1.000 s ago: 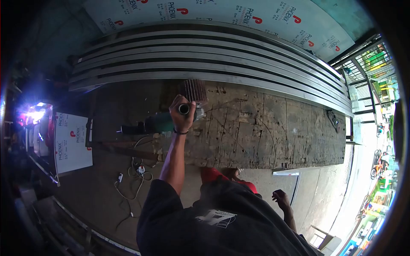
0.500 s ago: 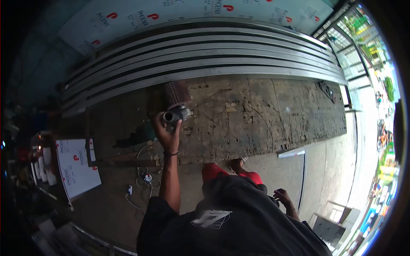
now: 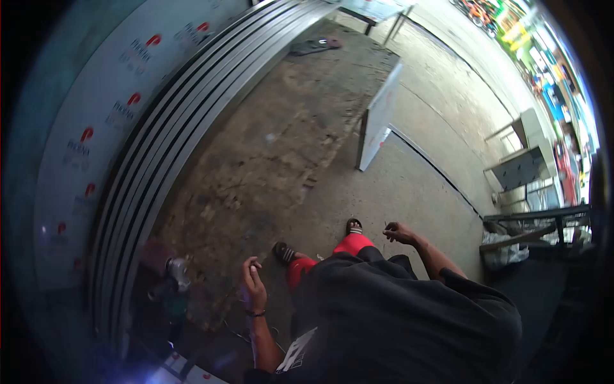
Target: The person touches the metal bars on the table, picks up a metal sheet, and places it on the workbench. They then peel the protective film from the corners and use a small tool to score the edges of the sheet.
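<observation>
My left hand hangs in the air beside the workbench edge, its fingers loosely bent and holding nothing. A dark band circles that wrist. To its left, a power tool with a metal gear head and a ridged brown roller rests on the dim end of the wooden workbench. My right hand is out over the floor on the other side of my body, fingers slightly curled and apart, with nothing visible in it.
Long metal bars lie side by side along the bench's far edge. A dark tool sits at its far end. A pale panel leans at the bench's side. Metal tables and a dark frame stand at right.
My left hand has let go of the power tool and drawn away from it. My view and body have turned right, swinging the bench and bars leftward.
</observation>
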The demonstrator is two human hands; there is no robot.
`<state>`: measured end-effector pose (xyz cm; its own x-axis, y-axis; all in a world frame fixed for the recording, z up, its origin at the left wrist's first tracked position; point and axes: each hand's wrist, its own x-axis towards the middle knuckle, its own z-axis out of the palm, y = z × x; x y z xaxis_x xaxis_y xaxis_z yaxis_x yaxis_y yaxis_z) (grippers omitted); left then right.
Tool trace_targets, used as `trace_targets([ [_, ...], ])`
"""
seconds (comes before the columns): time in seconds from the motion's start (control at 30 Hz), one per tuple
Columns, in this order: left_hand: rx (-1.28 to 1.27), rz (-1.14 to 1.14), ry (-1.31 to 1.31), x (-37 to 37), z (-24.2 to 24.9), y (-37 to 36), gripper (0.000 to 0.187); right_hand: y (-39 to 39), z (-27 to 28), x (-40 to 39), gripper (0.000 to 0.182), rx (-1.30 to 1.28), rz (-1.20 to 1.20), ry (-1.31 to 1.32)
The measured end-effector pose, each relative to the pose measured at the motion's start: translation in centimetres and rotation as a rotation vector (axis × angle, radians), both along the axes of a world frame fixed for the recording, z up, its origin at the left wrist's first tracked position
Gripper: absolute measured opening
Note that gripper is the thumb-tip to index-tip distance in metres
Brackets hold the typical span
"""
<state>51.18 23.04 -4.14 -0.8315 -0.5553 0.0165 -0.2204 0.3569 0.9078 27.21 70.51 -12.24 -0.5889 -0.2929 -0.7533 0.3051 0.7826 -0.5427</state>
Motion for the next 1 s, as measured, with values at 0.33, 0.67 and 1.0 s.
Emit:
trace_targets([
  [0.33,0.218,-0.4,-0.492,-15.6,0.2,16.0,0.022,17.5,-4.2,-2.9,0.037,0.033,-0.151,-0.029],
  [0.67,-0.003,-0.474,-0.656,-28.0,-2.2,22.5,0.026,21.1,-4.8,-15.5,0.037,-0.019,-0.1,0.203],
  [1.0,-0.137,-0.409,-0.864,-36.9,-15.5,24.7,0.043,10.5,3.0,-41.3,0.033,-0.051,0.439,0.599],
])
